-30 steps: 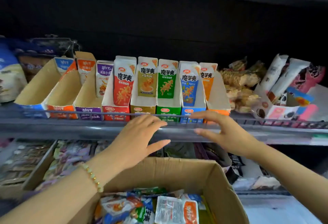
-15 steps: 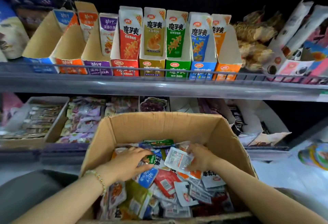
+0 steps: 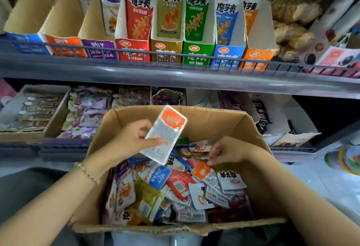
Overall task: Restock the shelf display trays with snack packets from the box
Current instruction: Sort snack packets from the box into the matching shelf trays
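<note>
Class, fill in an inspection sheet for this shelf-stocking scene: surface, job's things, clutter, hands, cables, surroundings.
Surface: upper shelf with wire rail.
Job's things: trays along it, three leftmost nearly empty; box full of mixed packets.
Clutter: loose packets on lower shelf.
Hands: left hand holds orange-and-white packet above the box; right hand fingering packets in the box.
Cables: nothing seen.
Surroundings: bagged snacks at right.

Held packet (image 3: 163, 134): white with grey print and an orange top panel. Box (image 3: 196, 117): plain brown cardboard. Display trays (image 3: 134, 50), left to right: blue, orange, purple, red, mustard, green, blue, orange. Bracelet (image 3: 87, 172): pale gold beads.
</note>
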`<move>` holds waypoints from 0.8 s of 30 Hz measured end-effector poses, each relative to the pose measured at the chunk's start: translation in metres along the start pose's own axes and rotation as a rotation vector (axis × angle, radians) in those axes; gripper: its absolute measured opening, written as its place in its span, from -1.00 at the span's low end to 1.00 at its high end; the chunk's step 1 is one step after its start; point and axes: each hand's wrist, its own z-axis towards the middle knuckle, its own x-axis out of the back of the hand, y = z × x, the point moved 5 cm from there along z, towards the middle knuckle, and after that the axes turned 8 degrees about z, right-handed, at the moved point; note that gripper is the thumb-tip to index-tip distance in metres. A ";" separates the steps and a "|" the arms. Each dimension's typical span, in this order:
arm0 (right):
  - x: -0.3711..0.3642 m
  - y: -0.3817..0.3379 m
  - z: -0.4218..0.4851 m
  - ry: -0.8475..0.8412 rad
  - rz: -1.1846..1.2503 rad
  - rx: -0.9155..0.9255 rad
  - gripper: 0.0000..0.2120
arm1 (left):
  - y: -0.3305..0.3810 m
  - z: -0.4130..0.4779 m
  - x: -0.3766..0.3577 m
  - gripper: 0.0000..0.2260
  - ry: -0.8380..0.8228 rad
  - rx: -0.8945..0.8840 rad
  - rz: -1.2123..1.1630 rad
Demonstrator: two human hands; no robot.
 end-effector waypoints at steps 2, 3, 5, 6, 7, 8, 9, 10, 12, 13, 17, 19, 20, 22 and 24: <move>-0.024 0.012 0.007 -0.152 -0.155 -0.121 -0.44 | -0.006 -0.003 0.006 -0.69 -0.007 0.079 -0.077; -0.036 0.012 0.011 -0.189 -0.166 -0.155 -0.35 | -0.007 -0.006 0.006 -0.62 -0.020 0.100 -0.101; -0.050 0.009 0.020 -0.158 -0.198 -0.169 -0.27 | -0.003 -0.011 0.006 -0.55 -0.029 0.101 -0.173; -0.054 0.007 0.023 -0.116 -0.234 -0.164 -0.24 | -0.002 -0.012 0.005 -0.51 -0.031 0.103 -0.224; -0.055 0.005 0.025 -0.080 -0.255 -0.164 -0.20 | -0.001 -0.013 0.004 -0.45 -0.035 0.114 -0.280; -0.055 0.004 0.024 -0.066 -0.255 -0.176 -0.18 | 0.000 -0.014 0.003 -0.39 -0.036 0.139 -0.333; -0.054 0.002 0.023 -0.059 -0.240 -0.175 -0.19 | 0.000 -0.014 0.003 -0.37 -0.029 0.163 -0.383; -0.053 -0.001 0.020 -0.062 -0.201 -0.169 -0.24 | 0.000 -0.013 0.003 -0.42 -0.009 0.183 -0.424; -0.049 -0.011 0.014 -0.069 -0.047 -0.105 -0.37 | 0.002 -0.012 0.006 -0.60 0.067 0.189 -0.471; -0.046 -0.018 0.010 -0.068 0.062 -0.047 -0.44 | 0.003 -0.011 0.009 -0.70 0.110 0.179 -0.480; -0.032 -0.046 -0.003 -0.057 0.735 0.121 -0.48 | 0.007 -0.011 0.022 -0.66 0.180 0.138 -0.483; -0.026 -0.051 -0.009 -0.085 1.170 0.128 -0.46 | 0.007 -0.013 0.027 -0.58 0.177 0.134 -0.506; -0.023 -0.053 -0.011 -0.082 1.328 0.129 -0.50 | 0.006 -0.015 0.028 -0.53 0.182 0.151 -0.507; -0.019 -0.059 -0.014 -0.032 1.426 0.142 -0.61 | 0.005 -0.018 0.031 -0.49 0.218 0.194 -0.493; -0.017 -0.064 -0.015 0.052 1.348 0.178 -0.70 | 0.007 -0.021 0.035 -0.54 0.250 0.196 -0.467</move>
